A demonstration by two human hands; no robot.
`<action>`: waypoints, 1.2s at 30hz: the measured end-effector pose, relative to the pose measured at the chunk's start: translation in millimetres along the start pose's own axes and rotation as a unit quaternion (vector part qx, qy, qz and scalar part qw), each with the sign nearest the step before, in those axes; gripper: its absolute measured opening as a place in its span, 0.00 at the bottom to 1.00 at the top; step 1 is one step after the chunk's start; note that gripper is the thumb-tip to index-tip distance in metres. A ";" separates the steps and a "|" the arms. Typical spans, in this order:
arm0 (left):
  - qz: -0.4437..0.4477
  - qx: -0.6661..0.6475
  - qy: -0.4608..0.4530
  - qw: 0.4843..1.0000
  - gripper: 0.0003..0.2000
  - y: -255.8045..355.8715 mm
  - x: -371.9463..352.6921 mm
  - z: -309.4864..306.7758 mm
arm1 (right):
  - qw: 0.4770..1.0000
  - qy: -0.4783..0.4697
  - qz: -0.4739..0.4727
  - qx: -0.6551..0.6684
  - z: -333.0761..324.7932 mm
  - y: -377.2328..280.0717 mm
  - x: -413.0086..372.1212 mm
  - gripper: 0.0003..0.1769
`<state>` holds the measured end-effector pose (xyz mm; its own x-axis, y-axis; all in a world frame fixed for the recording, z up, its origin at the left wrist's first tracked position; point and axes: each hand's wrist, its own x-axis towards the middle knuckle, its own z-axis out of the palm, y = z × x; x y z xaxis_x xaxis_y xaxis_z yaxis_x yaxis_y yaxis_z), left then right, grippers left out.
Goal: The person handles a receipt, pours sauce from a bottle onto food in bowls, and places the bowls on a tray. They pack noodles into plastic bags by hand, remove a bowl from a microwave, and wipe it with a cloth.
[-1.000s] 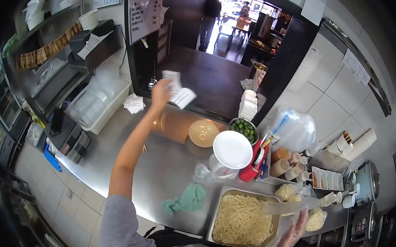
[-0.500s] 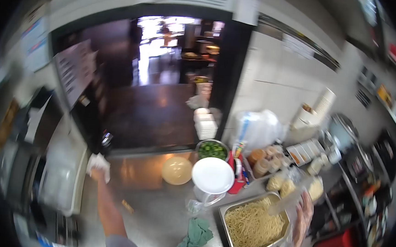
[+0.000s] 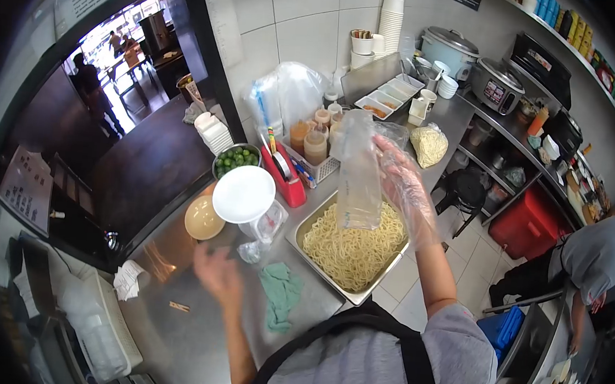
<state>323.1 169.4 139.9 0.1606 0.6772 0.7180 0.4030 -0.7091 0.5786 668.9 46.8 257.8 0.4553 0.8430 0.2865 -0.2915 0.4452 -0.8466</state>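
Observation:
My right hand (image 3: 402,177), in a clear plastic glove, grips a clear plastic bag (image 3: 360,188). The bag hangs over a metal tray (image 3: 297,243) of cooked noodles (image 3: 353,252). Blurred by motion, my left hand (image 3: 218,271) is above the steel counter with its fingers loosely apart and nothing visible in it. It is nearest to a tan bowl (image 3: 204,218) and a green cloth (image 3: 280,297). A crumpled white paper (image 3: 130,279) lies on the counter to its left. Beyond the left hand is a container with a white lid (image 3: 244,194).
A red tape dispenser (image 3: 284,169), sauce bottles (image 3: 316,146) and a bowl of green pieces (image 3: 237,158) line the wall side. A bagged portion of noodles (image 3: 429,145) sits farther right. Another person (image 3: 588,254) works at the right. A clothespin (image 3: 180,306) lies on the counter.
My left hand has let go of the white paper and moved right. My right hand still holds the bag over the noodles. The view has turned to the right.

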 end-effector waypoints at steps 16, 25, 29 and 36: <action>0.083 0.027 -0.117 0.989 0.26 147.3 12.4 120.4 | 0.911 -0.204 -0.123 -0.338 -20.9 46.1 -8.1 0.59; -0.247 0.016 0.068 0.967 0.34 171.1 -14.2 59.7 | 0.572 -0.456 0.080 -0.677 -66.5 98.0 -14.3 0.51; -0.240 -0.004 0.154 0.958 0.31 188.8 -55.1 52.2 | 0.744 -0.462 0.023 -0.482 -100.3 142.7 10.8 0.37; -0.318 0.041 0.243 0.915 0.31 219.0 -142.4 50.5 | 0.872 -0.444 0.182 -0.094 -56.2 20.6 85.0 0.30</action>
<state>433.9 -72.4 144.8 -0.5421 0.7664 0.3446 0.3447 -0.1712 0.9230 748.9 110.6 239.5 -0.4941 0.8568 0.1473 -0.1003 0.1121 -0.9886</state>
